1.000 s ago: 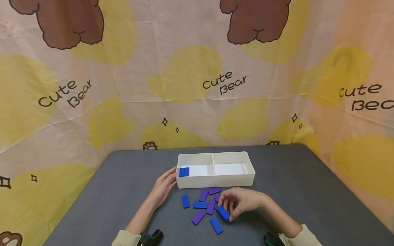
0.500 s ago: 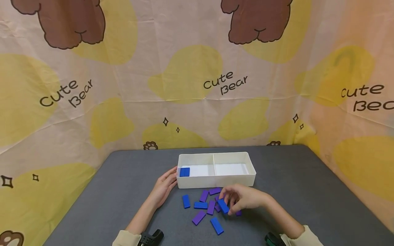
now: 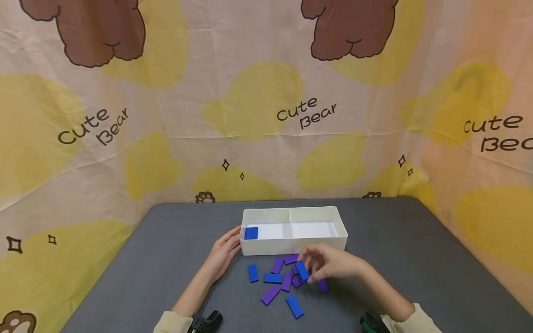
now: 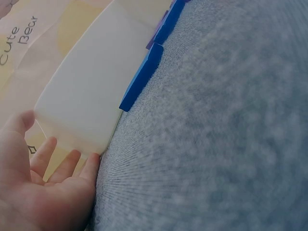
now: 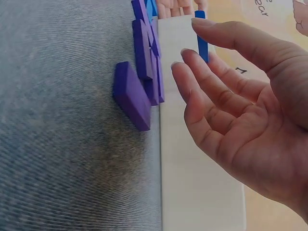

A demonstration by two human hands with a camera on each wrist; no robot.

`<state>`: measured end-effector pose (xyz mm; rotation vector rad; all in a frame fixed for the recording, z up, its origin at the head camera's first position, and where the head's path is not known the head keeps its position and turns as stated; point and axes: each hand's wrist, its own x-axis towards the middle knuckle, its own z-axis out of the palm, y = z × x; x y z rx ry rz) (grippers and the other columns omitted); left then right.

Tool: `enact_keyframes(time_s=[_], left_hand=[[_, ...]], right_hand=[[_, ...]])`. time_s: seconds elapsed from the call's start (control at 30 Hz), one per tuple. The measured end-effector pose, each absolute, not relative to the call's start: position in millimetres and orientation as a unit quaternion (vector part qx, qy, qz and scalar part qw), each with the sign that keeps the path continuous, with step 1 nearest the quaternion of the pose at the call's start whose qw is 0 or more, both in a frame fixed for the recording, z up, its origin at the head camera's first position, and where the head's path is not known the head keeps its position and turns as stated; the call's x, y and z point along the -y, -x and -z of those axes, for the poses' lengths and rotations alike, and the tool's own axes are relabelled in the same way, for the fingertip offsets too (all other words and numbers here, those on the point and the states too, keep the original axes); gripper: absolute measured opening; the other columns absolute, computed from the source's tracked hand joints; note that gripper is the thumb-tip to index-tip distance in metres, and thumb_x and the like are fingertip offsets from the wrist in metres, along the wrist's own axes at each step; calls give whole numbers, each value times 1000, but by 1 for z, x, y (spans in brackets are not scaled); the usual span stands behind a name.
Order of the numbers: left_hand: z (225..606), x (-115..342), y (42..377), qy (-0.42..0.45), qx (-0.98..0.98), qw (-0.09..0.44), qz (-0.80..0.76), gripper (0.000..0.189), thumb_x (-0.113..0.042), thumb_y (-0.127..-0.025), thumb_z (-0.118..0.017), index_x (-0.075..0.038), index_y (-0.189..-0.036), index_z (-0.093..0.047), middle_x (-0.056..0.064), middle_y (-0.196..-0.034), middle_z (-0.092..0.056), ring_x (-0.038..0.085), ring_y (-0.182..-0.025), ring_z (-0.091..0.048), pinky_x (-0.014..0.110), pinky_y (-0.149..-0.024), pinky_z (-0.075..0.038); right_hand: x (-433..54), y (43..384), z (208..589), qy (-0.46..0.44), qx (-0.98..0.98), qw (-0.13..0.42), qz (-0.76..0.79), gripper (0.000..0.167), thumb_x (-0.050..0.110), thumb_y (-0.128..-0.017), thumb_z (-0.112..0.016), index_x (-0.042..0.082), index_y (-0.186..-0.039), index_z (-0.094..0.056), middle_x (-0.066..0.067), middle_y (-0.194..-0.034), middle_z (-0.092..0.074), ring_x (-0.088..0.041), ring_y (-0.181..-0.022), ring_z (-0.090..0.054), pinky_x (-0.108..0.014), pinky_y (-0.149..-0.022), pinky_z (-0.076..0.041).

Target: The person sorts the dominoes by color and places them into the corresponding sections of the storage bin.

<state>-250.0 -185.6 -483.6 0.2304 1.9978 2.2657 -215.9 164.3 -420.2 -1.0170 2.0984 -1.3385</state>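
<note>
My right hand (image 3: 333, 263) pinches a blue block (image 3: 301, 271) between thumb and fingers, above the scattered blocks and in front of the white two-compartment box (image 3: 287, 247). The right wrist view shows this blue block (image 5: 201, 41) edge-on at the thumb tip, off the table. At the box's left end, my left hand (image 3: 221, 254) rests its extended fingers against the wall; in the left wrist view, the fingers (image 4: 65, 166) look relaxed and hold nothing. Two blue blocks (image 3: 251, 233) lie side by side in the left compartment.
Several purple blocks (image 3: 270, 295) lie scattered on the grey table (image 3: 200, 217) before the box. Among and around them are loose blue blocks (image 3: 294, 306). One purple block (image 3: 323, 285) is under the right hand. A printed cloth (image 3: 250, 101) hangs behind the table.
My right hand has lifted the blue block and moved it a little toward the box, uncovering a purple block beneath. The left hand stays against the box.
</note>
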Motion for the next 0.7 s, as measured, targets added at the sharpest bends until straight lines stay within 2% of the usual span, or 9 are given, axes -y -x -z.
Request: enact_keyframes(time_s=[0.13,0.33,0.7], left_hand=[[484,186,250,-78,-660,56,-745,59,-21,-112,-53,2,-162,-34,24,-169,-31,40,-156,-33,54,-126,-27],[484,185,250,-76,-660,55,-746,58,-21,-112,-53,2,-162,-35,23,-169,-32,39,-155,-34,54,-126,-28],[483,185,250,-73,-661,58,-745,59,-21,-111,-53,2,-162,-35,24,-169,-32,41,-155,-34,54,-126,-28]], right_hand=[[-164,218,416,372,-762,218,483,43,-2,-87,-79,-11,-125,-59,-13,-98,-65,-9,-78,-62,-23,-72,-55],[-161,222,409,372,-770,213,472,42,-1,-88,-80,-8,-123,-60,-8,-97,-65,-9,-79,-63,-23,-73,-56],[-155,227,393,366,-789,189,456,42,0,-84,-82,-3,-122,-64,-7,-97,-67,-15,-81,-64,-24,-74,-56]])
